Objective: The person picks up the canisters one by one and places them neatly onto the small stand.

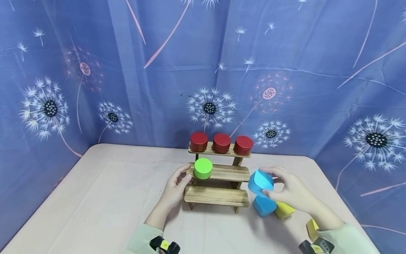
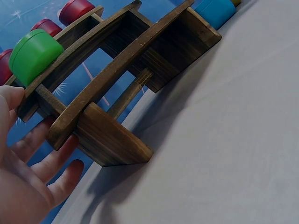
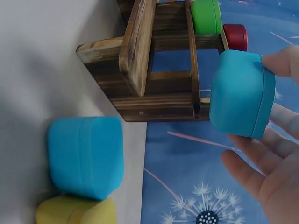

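A three-tier wooden stand point(image 1: 216, 196) stands on the table. My left hand point(image 1: 175, 186) holds the left end of its middle tier, thumb and fingers around the edge. My right hand point(image 1: 293, 188) grips a blue lidded tin point(image 3: 240, 95) with rounded corners, thumb on one side and fingers on the other. It is lifted beside the stand's right end. Beneath it on the table sits another blue tin point(image 1: 264, 206). On the left part of the middle tier stands a round green tin point(image 1: 203, 168). Three round red tins point(image 1: 221, 143) line the top tier; the bottom tier is bare.
A yellow tin point(image 1: 284, 210) lies against the lower blue one, and another yellow piece point(image 1: 312, 228) is partly hidden by the right forearm. Behind the table point(image 1: 111, 190) hangs a blue dandelion-print curtain point(image 1: 152, 91), which also encloses both sides.
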{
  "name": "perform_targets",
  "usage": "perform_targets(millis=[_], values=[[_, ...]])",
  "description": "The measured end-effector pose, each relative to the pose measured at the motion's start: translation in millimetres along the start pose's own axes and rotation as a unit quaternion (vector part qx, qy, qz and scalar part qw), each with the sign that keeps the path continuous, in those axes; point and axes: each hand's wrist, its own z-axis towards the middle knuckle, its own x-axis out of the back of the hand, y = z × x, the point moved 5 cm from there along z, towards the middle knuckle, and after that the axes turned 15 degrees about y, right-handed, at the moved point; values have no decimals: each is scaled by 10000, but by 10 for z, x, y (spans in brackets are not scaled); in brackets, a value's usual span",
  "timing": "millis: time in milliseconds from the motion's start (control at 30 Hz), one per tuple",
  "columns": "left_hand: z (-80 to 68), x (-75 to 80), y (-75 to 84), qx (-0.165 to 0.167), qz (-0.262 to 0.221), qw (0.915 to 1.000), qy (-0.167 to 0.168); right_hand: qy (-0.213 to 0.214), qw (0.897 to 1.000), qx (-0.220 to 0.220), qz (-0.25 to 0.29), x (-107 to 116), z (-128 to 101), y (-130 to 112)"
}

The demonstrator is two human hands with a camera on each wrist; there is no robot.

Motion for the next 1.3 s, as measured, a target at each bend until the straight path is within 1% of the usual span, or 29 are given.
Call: perform_targets(millis=[167,433,533,767,967,1100,1300], values=[[1,-1,-3,24,26,10000,22,-31,10000,-18,43,-64,69,-30],[-10,8,17,-51,155,9999,19,-56,9996,205,191,-141,157,-97],[-14,10,18,-24,162,9999,11,-76,9994,274,209,-177,183,-114],[-15,2,14,-11,33,10000,-4,-166,9988,442,134,-270,244,-159],[-15,9,7,54,44,10000,17,-343,9985,429,-41,-345,307,-233],[-16,12,4,43,108,9999,25,-406,9981,463,-2,-401,349,-274],[-13,9,5,20,143,9999,21,-468,9983,342,-23,-476,380,-279]])
